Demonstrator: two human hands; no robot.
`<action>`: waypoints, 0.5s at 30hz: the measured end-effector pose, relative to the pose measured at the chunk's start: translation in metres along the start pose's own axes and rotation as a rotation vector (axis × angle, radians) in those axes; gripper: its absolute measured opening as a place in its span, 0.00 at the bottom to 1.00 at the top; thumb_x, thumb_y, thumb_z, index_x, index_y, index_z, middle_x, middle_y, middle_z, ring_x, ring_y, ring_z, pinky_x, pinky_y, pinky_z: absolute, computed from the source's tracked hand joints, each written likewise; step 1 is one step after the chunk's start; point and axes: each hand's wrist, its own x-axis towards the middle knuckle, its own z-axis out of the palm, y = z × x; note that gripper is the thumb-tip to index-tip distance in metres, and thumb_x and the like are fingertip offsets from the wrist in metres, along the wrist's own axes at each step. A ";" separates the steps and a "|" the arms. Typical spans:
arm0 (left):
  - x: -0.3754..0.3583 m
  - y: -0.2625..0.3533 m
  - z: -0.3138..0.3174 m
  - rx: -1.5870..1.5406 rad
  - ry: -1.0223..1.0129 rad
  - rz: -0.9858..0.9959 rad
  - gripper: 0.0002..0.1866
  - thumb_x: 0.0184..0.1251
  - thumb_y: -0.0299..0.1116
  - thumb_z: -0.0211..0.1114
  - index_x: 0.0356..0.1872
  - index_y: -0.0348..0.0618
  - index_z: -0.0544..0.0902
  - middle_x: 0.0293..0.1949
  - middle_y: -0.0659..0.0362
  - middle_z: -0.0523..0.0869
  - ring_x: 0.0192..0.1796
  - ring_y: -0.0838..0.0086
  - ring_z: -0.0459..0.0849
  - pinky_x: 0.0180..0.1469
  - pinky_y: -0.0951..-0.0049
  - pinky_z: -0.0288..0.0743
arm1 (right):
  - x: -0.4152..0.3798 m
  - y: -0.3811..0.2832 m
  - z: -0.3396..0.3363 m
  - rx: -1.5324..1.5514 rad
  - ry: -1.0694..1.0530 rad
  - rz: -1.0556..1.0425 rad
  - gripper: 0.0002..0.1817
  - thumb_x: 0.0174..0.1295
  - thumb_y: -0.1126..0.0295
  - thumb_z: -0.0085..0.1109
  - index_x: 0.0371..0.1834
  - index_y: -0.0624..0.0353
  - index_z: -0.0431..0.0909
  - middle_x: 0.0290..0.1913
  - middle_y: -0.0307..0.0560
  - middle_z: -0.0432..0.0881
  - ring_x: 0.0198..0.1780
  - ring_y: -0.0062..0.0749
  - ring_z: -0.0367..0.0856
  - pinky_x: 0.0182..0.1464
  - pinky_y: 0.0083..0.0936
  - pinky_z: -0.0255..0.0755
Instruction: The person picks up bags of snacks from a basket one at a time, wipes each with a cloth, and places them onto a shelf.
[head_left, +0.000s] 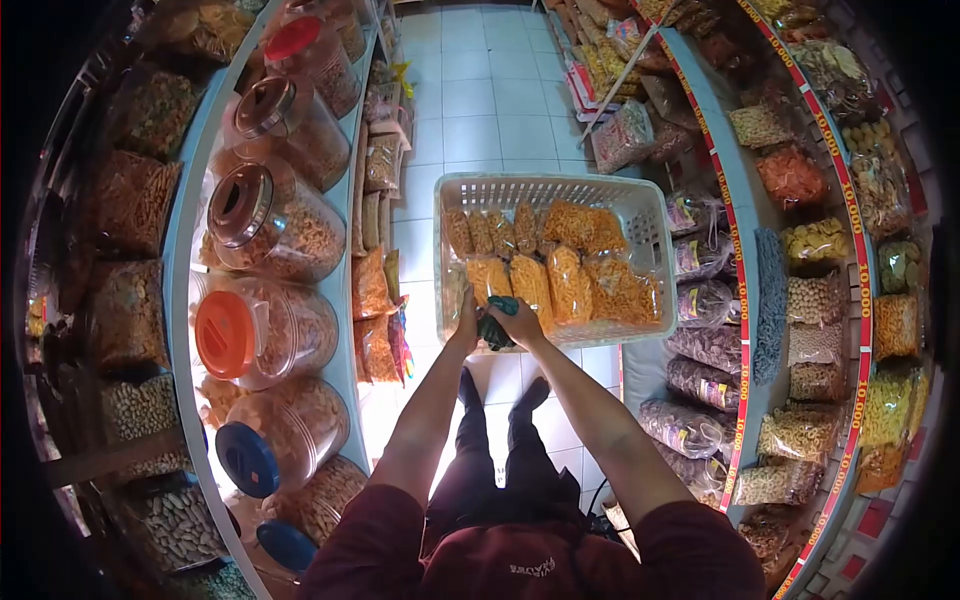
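Note:
A white plastic basket (pixel 653 225) is in front of me, with clear bags of orange and brown snacks inside. At its near left part, my left hand (pixel 467 320) has its fingers up along the side of a bag of orange snack sticks (pixel 488 272); its grip is partly hidden. My right hand (pixel 518 325) is closed on a crumpled dark green cloth (pixel 495 330), which lies against the lower end of that bag. Beside it in the same row stand further bags of orange snacks (pixel 568 285). A second row with smaller brown packs (pixel 480 232) sits behind.
On the left, a shelf holds big clear jars (pixel 285 225) with red, blue and brown lids. Snack bags (pixel 375 290) hang or lie below. Shelves on the right carry bagged snacks (pixel 815 240) behind red price strips (pixel 745 330). A tiled aisle (pixel 485 100) runs ahead.

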 end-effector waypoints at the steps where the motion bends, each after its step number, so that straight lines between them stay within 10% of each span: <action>1: -0.019 0.013 0.012 -0.009 0.029 -0.006 0.59 0.60 0.82 0.46 0.81 0.47 0.50 0.60 0.51 0.76 0.59 0.64 0.76 0.60 0.64 0.73 | -0.002 -0.004 0.000 -0.010 0.020 0.009 0.40 0.49 0.36 0.72 0.48 0.67 0.80 0.44 0.61 0.87 0.48 0.50 0.87 0.49 0.38 0.78; 3: -0.014 0.011 0.012 -0.044 0.182 -0.017 0.53 0.63 0.80 0.45 0.76 0.45 0.65 0.55 0.53 0.79 0.58 0.66 0.76 0.62 0.63 0.71 | -0.003 -0.009 0.000 0.007 0.039 -0.017 0.40 0.49 0.36 0.72 0.47 0.66 0.80 0.44 0.60 0.87 0.47 0.50 0.87 0.49 0.38 0.78; 15: -0.098 0.134 0.094 -0.175 -0.053 0.330 0.28 0.73 0.62 0.56 0.55 0.47 0.75 0.47 0.57 0.83 0.51 0.71 0.84 0.55 0.68 0.79 | -0.058 -0.131 -0.049 0.002 0.236 -0.371 0.38 0.55 0.49 0.76 0.59 0.66 0.74 0.47 0.55 0.85 0.49 0.40 0.85 0.53 0.32 0.77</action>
